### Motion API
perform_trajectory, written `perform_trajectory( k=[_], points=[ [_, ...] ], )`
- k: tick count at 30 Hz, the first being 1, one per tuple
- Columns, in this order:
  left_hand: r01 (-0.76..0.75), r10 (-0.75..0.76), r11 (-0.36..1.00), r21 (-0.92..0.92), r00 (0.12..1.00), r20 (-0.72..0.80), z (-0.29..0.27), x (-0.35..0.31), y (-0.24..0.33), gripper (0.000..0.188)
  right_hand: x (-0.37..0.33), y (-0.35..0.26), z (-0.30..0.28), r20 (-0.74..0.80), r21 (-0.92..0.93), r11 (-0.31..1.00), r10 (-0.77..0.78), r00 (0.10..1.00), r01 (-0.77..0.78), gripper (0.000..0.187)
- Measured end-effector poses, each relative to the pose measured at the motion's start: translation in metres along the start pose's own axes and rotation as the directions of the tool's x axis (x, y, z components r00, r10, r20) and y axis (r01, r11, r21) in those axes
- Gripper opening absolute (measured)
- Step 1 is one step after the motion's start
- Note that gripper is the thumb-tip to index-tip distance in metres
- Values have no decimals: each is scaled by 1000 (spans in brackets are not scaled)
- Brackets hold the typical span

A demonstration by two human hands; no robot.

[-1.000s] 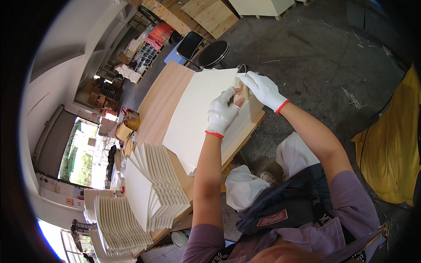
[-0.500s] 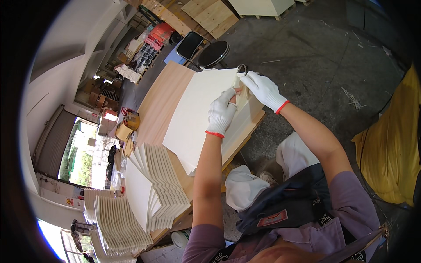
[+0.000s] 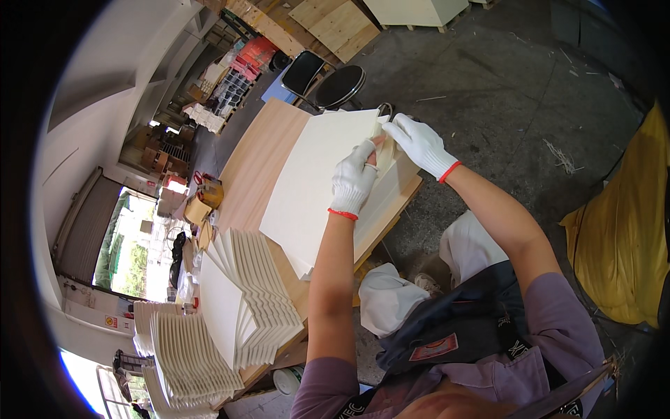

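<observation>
A large white sheet (image 3: 307,185) lies on top of a pile at the right edge of the wooden table (image 3: 259,150). My left hand (image 3: 354,178), in a white knit glove with a red cuff, rests over the sheet's right margin. Its fingers are curled, and a bare fingertip shows. Just beyond it, my right hand (image 3: 421,145), gloved alike, bends its fingers down at the far right corner of the pile. Between the hands is a tan, strip-like patch (image 3: 384,148). What the fingers pinch is too small to make out.
Stacks of folded white sheets (image 3: 262,300) cover the table's near left end, with more piled (image 3: 192,356) beside them. A black stool (image 3: 340,86) and a chair (image 3: 303,72) stand past the far end. A yellow cover (image 3: 618,237) hangs at the right.
The top white sheet has shifted very slightly to the right. Both hands stay at almost the same place, with only tiny finger movements.
</observation>
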State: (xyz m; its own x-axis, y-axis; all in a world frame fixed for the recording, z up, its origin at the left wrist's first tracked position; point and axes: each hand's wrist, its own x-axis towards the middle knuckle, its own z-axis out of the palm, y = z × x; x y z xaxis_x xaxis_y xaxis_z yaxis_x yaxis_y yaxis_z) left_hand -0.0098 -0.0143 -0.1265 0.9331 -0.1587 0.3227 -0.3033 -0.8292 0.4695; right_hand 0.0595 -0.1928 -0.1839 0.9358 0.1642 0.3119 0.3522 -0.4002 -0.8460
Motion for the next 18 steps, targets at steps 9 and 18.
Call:
perform_trajectory(
  k=[9, 18],
  points=[
    [-55, 53, 993, 104, 998, 23, 2, -1, -5, 36, 1, 1, 3, -12, 50, 999, -9, 1000, 10, 53],
    [-129, 155, 969, 210, 982, -110, 4, -13, 1, 41, -5, -5, -36, 12, -206, 972, 116, 993, -111, 52]
  ],
)
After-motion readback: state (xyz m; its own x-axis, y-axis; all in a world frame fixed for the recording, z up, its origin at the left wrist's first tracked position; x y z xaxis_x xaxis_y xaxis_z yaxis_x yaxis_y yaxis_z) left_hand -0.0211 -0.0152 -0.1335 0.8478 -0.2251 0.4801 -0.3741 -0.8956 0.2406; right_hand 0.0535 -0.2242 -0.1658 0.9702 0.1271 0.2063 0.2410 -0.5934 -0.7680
